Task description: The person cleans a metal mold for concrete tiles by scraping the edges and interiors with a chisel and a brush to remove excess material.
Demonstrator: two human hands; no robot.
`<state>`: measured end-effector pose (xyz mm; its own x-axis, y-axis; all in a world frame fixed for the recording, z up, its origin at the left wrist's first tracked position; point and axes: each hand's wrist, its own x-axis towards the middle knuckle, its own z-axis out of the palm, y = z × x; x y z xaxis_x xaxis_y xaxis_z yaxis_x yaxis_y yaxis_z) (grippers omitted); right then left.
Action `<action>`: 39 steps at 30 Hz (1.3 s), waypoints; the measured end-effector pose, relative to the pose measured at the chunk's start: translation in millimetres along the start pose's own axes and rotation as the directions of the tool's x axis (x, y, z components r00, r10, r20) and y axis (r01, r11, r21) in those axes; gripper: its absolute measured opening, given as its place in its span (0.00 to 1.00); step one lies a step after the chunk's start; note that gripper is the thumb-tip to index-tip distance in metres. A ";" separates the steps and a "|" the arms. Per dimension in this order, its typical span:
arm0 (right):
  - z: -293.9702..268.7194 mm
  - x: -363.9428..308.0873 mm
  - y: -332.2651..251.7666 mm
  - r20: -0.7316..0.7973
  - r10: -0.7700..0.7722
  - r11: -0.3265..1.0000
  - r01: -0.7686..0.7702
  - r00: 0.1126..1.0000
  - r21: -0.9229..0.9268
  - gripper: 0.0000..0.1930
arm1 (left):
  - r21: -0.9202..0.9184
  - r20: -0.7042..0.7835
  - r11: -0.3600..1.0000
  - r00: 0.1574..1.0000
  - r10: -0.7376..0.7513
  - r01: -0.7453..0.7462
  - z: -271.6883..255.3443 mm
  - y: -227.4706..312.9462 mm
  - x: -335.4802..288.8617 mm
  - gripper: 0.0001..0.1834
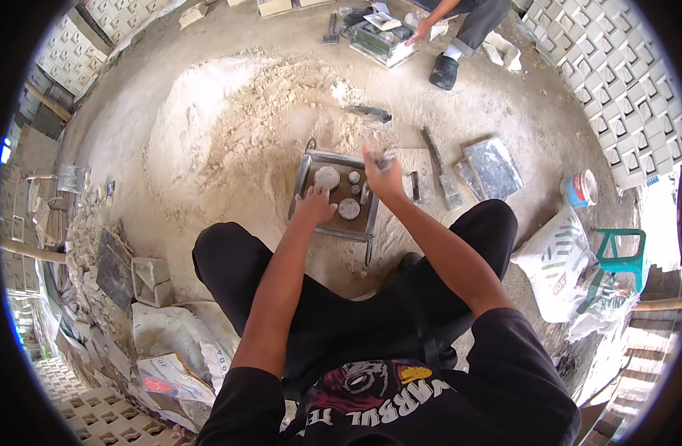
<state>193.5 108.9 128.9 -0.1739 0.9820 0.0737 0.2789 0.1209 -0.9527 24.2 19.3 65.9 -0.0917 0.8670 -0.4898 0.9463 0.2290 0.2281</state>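
Note:
A square metal mould frame [305,178] lies on the dusty ground in front of my knees, with several grey round lumps [327,177] on its brown inside. My left hand [313,206] rests inside the frame at its near left, fingers spread, just below the largest lump. Over the frame's right edge my right hand [383,175] is raised and closed around a small dark tool [384,158], blurred.
A big pile of pale sand [237,119] spreads behind the frame. Trowels [371,114], a flat bar [439,167] and metal plates [493,166] lie to the right. Another person [460,30] sits at a mould further back. Sacks [557,256], a bucket [580,187], a green stool [621,249].

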 end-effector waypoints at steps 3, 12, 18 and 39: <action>0.9 12.0 -1.6 -0.016 0.098 0.995 -0.098 0.995 -0.013 0.28 | 0.019 0.000 0.998 0.999 0.052 -0.052 -9.4 13.0 -2.5 0.38; 16.4 45.6 5.1 0.049 0.098 0.995 -0.098 0.994 0.003 0.28 | -0.006 -0.073 0.999 0.997 0.034 -0.034 -10.6 3.6 -4.9 0.36; 20.2 75.8 62.6 0.092 0.043 0.999 -0.044 0.995 0.001 0.28 | -0.166 -0.301 0.978 0.951 0.071 -0.126 -0.6 -18.3 21.7 0.33; 9.8 88.2 37.7 0.373 0.052 0.996 -0.073 0.926 0.042 0.28 | -0.215 -0.241 0.974 0.962 -0.128 0.076 1.3 -60.2 2.1 0.37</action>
<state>179.5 198.6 96.6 -0.4991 0.8617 -0.0913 0.2508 0.0428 -0.9671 -32.6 6.7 50.1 -0.2841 0.9113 -0.2980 0.8478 0.3840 0.3658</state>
